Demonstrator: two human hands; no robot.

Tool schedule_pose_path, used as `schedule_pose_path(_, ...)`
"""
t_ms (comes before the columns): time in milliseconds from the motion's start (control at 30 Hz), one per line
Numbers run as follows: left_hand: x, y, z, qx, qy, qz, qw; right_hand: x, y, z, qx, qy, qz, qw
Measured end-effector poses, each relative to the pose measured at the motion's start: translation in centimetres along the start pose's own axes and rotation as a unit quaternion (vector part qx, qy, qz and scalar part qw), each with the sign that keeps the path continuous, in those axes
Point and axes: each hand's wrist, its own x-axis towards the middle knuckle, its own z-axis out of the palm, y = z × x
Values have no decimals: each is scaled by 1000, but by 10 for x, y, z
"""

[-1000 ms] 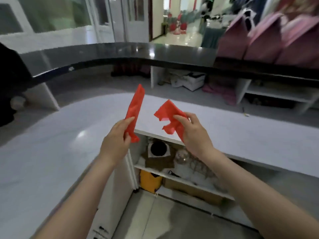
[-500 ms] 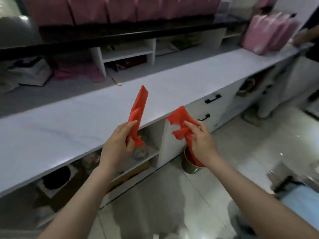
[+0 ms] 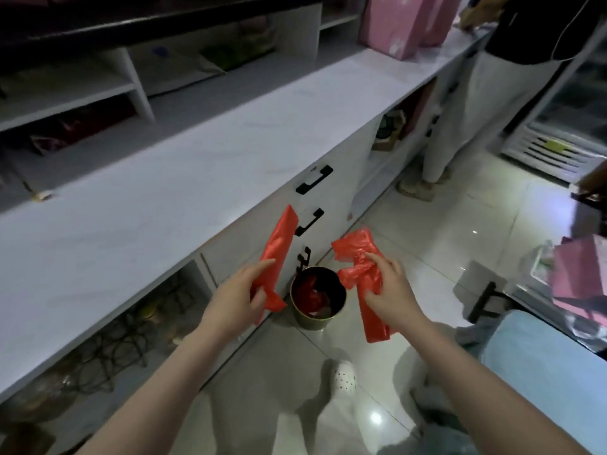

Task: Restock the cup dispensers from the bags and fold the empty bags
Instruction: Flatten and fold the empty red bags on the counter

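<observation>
My left hand pinches a folded red plastic bag that stands up as a narrow strip. My right hand grips a second red plastic bag, crumpled at the top, with its tail hanging below the palm. Both bags are held in the air above a round metal bin on the floor, which has red plastic inside. No cup dispenser or cups are in view.
A long white counter runs along the left, with drawers with black handles and open shelves below. Pink bags stand on its far end. Another person stands at the far right. A blue seat is at lower right.
My view has swung right and down along the counter. The metal bin has come into view below my hands. Both hands keep hold of their red bags.
</observation>
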Motion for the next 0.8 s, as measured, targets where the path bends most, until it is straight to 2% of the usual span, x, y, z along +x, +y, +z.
schedule_pose_path(100,53,-5,46,-4,-44,-46,998,64,49,6,-3,-45,30,999)
schedule_pose_path(233,104,-12,108,-26,-76,-152,985,122,104,18,12,-106,67,992)
schedule_pose_path(367,146,-20,164,-69,-133,-242,959,164,148,34,42,-119,160,979)
schedule_pose_path(500,188,-39,213,-145,-110,-339,923,197,187,58,57,-154,227,960)
schedule_pose_path(667,227,-71,275,-201,-137,-409,880,238,228,104,77,-165,273,945)
schedule_pose_path(800,257,-106,320,-205,-185,-384,881,274,256,153,72,-212,259,940)
